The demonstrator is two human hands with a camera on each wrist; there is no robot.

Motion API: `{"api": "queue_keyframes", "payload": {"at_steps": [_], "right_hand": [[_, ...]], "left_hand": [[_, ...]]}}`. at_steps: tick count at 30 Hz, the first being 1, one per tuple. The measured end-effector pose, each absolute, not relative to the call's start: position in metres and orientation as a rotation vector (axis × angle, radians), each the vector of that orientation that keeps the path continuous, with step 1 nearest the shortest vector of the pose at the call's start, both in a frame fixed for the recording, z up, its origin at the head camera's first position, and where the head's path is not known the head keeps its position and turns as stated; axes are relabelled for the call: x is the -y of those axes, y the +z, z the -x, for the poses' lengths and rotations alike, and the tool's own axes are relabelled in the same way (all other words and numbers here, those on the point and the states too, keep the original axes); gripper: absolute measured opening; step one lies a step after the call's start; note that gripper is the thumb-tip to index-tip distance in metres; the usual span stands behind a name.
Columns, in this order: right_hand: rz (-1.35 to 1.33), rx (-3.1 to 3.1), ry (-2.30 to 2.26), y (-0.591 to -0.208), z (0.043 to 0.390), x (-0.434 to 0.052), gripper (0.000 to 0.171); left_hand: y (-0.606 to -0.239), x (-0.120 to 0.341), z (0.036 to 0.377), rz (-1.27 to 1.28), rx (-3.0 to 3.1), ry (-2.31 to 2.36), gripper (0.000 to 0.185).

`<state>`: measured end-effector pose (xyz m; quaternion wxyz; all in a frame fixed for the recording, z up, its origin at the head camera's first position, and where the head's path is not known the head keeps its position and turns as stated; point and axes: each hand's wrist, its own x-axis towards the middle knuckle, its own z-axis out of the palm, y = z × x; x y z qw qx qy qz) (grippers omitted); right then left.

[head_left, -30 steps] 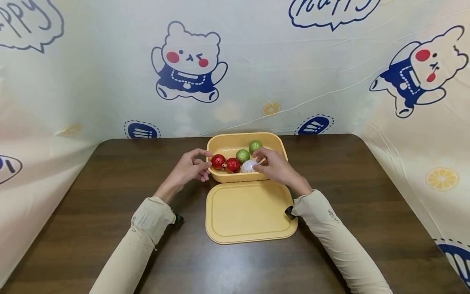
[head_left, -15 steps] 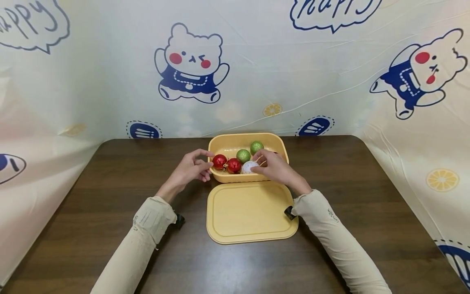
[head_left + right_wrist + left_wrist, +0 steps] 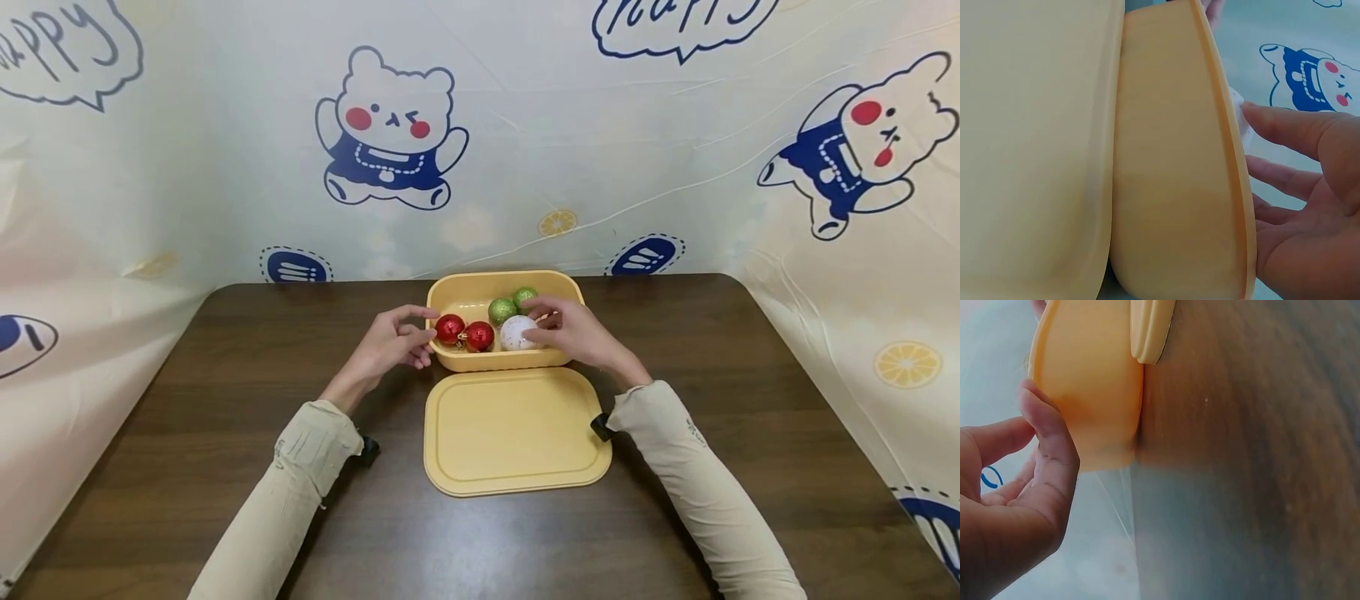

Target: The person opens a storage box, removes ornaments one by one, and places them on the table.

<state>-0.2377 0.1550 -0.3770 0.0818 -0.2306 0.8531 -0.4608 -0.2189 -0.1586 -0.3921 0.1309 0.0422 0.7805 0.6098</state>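
Tabletop box [image 3: 450,296] (two red, two green baubles): right hand [image 3: 573,333] pinches white bauble [image 3: 515,332].

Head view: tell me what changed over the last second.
The right hand shifted farther over the yellow box, and the white ball under its fingers now sits higher and more exposed. The left hand at the box's left end, both red balls and the lid stayed put.

"happy" — partly cut off — on backdrop speech bubbles [image 3: 678,25]
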Motion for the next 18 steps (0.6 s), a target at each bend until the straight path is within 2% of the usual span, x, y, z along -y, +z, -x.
{"api": "queue_keyframes", "payload": {"at_steps": [18], "right_hand": [[0.661, -2.516, -1.431, -0.365, 0.238, -0.164, 0.038]], "left_hand": [[-0.394, 0.163, 0.223, -0.123, -2.293, 1.691, 0.041]]}}
